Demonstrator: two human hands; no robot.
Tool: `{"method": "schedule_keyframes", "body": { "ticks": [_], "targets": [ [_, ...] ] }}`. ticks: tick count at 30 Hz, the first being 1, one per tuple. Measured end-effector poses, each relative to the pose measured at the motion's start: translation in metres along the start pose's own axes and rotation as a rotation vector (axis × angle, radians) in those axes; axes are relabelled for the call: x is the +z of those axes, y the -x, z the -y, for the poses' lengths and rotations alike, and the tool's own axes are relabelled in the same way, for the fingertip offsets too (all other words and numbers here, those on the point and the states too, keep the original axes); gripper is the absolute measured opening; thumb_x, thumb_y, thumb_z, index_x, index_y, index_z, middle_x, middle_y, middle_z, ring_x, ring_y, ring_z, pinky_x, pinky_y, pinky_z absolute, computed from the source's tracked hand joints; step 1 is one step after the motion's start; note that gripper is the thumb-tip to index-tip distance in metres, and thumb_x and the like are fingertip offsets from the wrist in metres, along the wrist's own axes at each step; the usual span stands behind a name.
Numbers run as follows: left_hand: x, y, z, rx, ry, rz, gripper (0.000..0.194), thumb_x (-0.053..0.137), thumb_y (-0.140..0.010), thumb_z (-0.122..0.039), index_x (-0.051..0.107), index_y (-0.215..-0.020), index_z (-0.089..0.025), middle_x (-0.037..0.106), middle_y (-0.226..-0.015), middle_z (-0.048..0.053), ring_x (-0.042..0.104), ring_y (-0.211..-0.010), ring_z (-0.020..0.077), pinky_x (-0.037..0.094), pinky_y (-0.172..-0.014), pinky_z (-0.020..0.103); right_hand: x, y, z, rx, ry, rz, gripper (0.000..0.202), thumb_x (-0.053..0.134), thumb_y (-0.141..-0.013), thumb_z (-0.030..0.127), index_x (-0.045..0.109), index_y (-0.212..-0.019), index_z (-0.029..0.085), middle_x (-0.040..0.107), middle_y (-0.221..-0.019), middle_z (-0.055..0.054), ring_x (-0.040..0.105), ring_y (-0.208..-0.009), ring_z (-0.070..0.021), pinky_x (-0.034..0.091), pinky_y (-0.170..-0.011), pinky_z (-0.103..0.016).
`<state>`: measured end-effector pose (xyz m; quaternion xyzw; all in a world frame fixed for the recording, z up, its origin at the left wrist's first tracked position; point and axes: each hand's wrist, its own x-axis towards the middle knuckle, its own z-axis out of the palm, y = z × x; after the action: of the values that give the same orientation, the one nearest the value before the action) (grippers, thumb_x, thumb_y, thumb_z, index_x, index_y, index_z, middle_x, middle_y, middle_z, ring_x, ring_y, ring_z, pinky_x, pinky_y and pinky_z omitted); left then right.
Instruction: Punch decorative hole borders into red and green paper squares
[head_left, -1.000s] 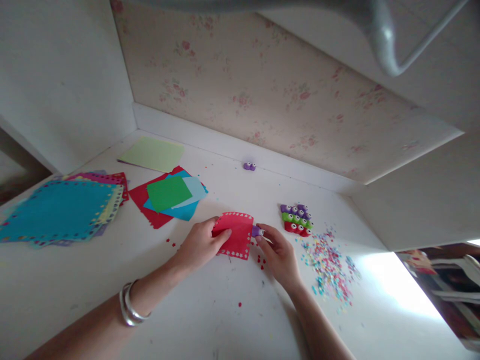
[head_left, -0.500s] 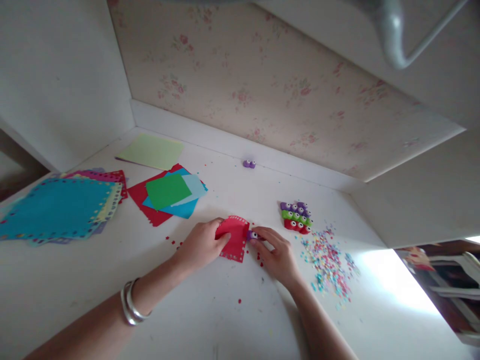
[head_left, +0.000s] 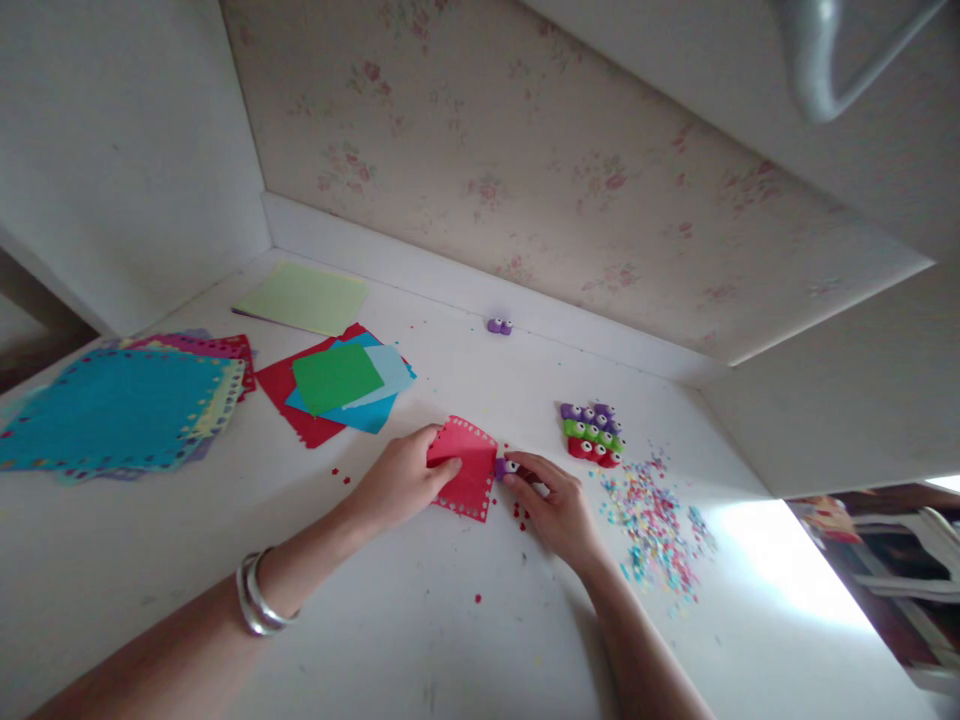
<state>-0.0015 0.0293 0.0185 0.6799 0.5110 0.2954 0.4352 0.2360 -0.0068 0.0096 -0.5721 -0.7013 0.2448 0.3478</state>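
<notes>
My left hand pinches a red sheet of paper by its left side, thumb on top. Small punched holes run along the top, bottom and right edges of the sheet. At its right edge sits a small purple craft punch with a white eye on it, and my right hand has thumb and fingers closed around it. Part of the punch is hidden by the fingers. Tiny red cut-outs lie on the table just beneath and beside the right hand.
A block of purple, green and red eyed punches stands to the right, near a scatter of coloured confetti. Another purple pair is by the wall. Coloured sheets and a stack of hole-edged sheets lie left.
The red sheet has turned a little, its upper left corner now higher, and my left hand has shifted slightly up with it. My right hand stays at the sheet's right edge with the punch.
</notes>
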Motion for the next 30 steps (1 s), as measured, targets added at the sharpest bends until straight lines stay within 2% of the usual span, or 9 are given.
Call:
{"method": "schedule_keyframes", "body": {
  "ticks": [9,14,19,23,26,30],
  "targets": [
    [0.001,-0.001,0.002,-0.016,0.139,0.014,0.026,0.059,-0.081,-0.035,0.067,-0.100,-0.019,0.075,-0.094,0.007,0.069,-0.087,0.0255,0.052,-0.076,0.032,0.002,0.001,-0.005,0.053,-0.045,-0.035,0.024,0.063,-0.089,0.038,0.071,-0.107,0.023,0.072,-0.105,-0.007,0.069,-0.078,-0.0202,0.058,-0.075,-0.034],
    [0.000,-0.001,0.002,-0.016,0.146,0.065,0.023,0.058,-0.082,-0.033,0.067,-0.098,-0.019,0.075,-0.096,0.007,0.069,-0.086,0.0239,0.051,-0.074,0.031,0.005,0.001,-0.006,0.088,-0.062,-0.053,0.026,0.065,-0.089,0.039,0.071,-0.108,0.023,0.073,-0.101,-0.006,0.069,-0.075,-0.0195,0.058,-0.070,-0.032],
    [0.000,-0.001,0.003,0.006,0.094,0.050,0.021,0.057,-0.083,-0.032,0.066,-0.097,-0.019,0.074,-0.096,0.007,0.068,-0.085,0.0235,0.049,-0.073,0.030,0.005,0.001,-0.001,-0.005,-0.018,-0.033,0.022,0.065,-0.089,0.035,0.072,-0.107,0.024,0.072,-0.107,-0.007,0.069,-0.085,-0.0215,0.057,-0.080,-0.036],
    [0.003,0.001,0.003,0.033,-0.060,0.030,0.017,0.057,-0.084,-0.031,0.064,-0.094,-0.020,0.074,-0.090,0.008,0.069,-0.082,0.0235,0.047,-0.069,0.029,0.004,0.000,0.001,-0.068,0.015,-0.006,0.022,0.064,-0.090,0.033,0.071,-0.110,0.026,0.072,-0.110,-0.007,0.068,-0.093,-0.0233,0.056,-0.086,-0.039],
    [0.007,0.004,0.002,0.054,-0.153,0.017,0.024,0.056,-0.086,-0.030,0.062,-0.106,-0.019,0.074,-0.090,0.009,0.069,-0.081,0.0248,0.047,-0.071,0.030,0.001,-0.002,0.004,-0.111,0.028,0.022,0.021,0.060,-0.093,0.031,0.071,-0.110,0.026,0.071,-0.112,-0.007,0.067,-0.102,-0.0244,0.054,-0.091,-0.040],
    [0.011,0.007,0.002,0.078,-0.212,-0.017,0.040,0.053,-0.089,-0.029,0.054,-0.127,-0.016,0.072,-0.104,0.014,0.068,-0.095,0.0286,0.048,-0.080,0.034,-0.001,-0.005,0.010,-0.143,0.006,0.016,0.021,0.054,-0.097,0.027,0.073,-0.104,0.025,0.072,-0.105,-0.007,0.067,-0.098,-0.0225,0.055,-0.087,-0.037]
  ]
}}
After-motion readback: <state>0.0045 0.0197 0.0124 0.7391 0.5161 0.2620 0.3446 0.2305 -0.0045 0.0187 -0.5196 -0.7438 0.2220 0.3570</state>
